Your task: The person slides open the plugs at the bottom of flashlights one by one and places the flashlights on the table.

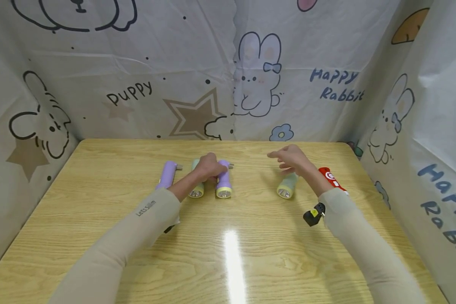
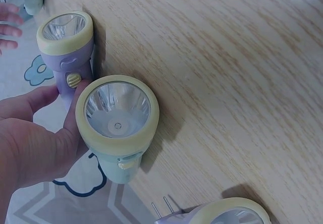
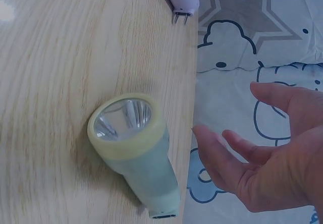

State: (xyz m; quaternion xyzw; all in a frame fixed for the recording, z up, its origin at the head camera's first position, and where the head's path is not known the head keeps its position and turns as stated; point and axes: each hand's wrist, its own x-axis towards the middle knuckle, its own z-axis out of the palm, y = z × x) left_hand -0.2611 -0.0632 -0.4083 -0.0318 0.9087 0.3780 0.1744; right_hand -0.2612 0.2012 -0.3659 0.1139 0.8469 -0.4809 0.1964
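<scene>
- Smooth, satiny plastic on purple flashlight (image 1: 223, 180) and green flashlight (image 1: 287, 186).
- Mirror-glossy inside the reflector (image 2: 64, 28).
- Bare metal on the plug prongs (image 3: 185, 19).
- Wood-grained and glossy across the tabletop (image 1: 197, 257).
- Creased, cloth-like for the backdrop (image 1: 156, 112).

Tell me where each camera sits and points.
Head: on the head, facing forward and down at the table; left fingers and right fingers show.
Left wrist: on that wrist, facing the gripped purple flashlight; both hands' fingers show.
Right wrist: on that wrist, facing a green flashlight; same fingers show.
Both wrist views share the purple flashlight.
</scene>
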